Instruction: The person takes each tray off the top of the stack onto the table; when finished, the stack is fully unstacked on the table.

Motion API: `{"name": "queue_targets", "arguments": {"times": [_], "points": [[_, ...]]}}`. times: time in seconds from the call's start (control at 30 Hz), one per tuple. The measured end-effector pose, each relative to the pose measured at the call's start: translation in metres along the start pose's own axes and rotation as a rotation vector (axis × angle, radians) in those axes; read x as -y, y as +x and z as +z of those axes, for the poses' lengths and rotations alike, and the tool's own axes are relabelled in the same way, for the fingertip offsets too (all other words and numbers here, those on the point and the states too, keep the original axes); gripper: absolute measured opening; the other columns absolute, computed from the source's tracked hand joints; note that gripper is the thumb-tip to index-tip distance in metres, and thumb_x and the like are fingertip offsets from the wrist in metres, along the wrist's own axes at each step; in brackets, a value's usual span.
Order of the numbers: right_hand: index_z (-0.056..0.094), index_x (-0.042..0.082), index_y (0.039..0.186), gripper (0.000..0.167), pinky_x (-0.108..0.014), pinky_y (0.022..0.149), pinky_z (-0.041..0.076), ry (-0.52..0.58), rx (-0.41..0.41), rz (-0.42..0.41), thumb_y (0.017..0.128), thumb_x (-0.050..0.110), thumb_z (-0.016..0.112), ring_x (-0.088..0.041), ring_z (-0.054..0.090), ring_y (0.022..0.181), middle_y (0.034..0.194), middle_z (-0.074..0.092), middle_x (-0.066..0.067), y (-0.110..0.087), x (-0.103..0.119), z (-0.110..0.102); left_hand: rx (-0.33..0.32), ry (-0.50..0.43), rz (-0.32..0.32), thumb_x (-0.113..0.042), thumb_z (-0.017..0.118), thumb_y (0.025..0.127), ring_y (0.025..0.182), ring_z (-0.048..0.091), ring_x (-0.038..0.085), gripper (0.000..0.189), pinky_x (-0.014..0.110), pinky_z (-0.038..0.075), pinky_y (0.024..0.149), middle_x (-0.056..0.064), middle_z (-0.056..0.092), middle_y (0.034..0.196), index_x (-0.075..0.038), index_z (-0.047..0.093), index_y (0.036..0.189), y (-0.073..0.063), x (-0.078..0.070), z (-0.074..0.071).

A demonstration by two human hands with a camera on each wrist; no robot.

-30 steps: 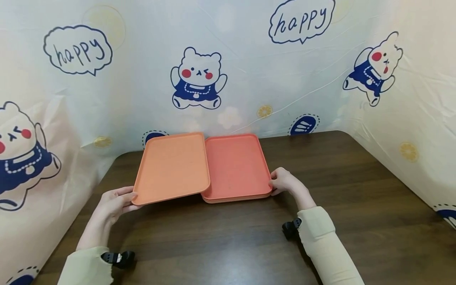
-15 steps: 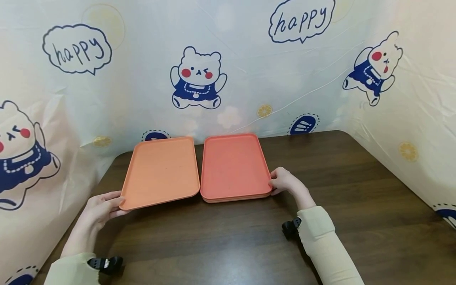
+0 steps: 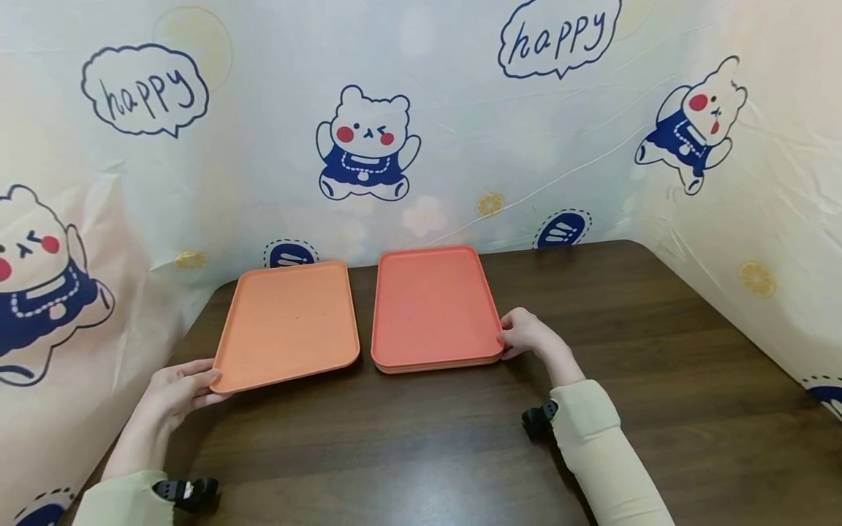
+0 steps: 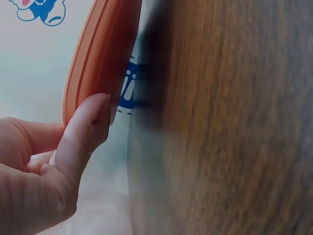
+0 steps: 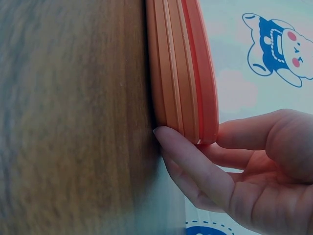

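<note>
An orange tray [image 3: 289, 321] is at the left of the table, its near left corner pinched by my left hand [image 3: 174, 394]. In the left wrist view the tray edge [image 4: 90, 73] is between thumb and fingers, apart from the tabletop. To the right lies a stack of trays, a red tray [image 3: 434, 307] on top of orange trays [image 5: 171, 73]. My right hand [image 3: 526, 334] grips the near right corner of this stack. Its fingers [image 5: 195, 166] span the stack's edge in the right wrist view. A narrow gap separates the orange tray from the stack.
Both trays and stack are over a dark brown wooden table [image 3: 421, 446]. A patterned cloth backdrop [image 3: 460, 146] rises behind the table and along both sides. Each wrist wears a black camera [image 3: 191, 494] on a strap.
My left hand has drawn the orange tray leftward and nearer, off its overlap with the red tray, and somewhat lower. The right hand and the stack stay where they were.
</note>
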State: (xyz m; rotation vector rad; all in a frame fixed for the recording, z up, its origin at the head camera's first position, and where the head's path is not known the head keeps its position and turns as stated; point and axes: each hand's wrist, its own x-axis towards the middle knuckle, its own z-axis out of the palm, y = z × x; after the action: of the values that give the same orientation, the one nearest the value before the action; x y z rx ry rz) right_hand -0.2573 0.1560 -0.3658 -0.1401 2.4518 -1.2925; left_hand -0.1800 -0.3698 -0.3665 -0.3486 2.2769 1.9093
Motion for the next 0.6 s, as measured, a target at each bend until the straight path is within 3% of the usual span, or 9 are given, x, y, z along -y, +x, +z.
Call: {"name": "queue_targets", "arguments": {"times": [0.37,0.6], "points": [[0.060,-0.014,0.103,0.023,-0.037,0.072,0.058,-0.016,0.000,0.013,0.086,-0.005,0.048,-0.017,0.065,0.072,0.093,0.064,-0.021,-0.001,0.000,-0.002,-0.006,-0.011,-0.013,0.000,0.049,0.093,0.067,0.068,0.009,0.065,0.026,0.057,0.065,-0.011,0.064,0.076,0.025,0.009,0.138,0.003,0.002,-0.006],[0.060,-0.013,0.105,0.024,-0.036,0.071,0.058,-0.021,-0.005,0.009,0.085,-0.005,0.049,-0.016,0.065,0.072,0.092,0.064,-0.021,-0.001,0.001,-0.003,-0.031,0.039,-0.029,-0.003,0.050,0.093,0.067,0.068,0.009,0.066,0.026,0.057,0.065,-0.014,0.063,0.075,0.023,0.011,0.139,0.004,0.003,-0.013]]}}
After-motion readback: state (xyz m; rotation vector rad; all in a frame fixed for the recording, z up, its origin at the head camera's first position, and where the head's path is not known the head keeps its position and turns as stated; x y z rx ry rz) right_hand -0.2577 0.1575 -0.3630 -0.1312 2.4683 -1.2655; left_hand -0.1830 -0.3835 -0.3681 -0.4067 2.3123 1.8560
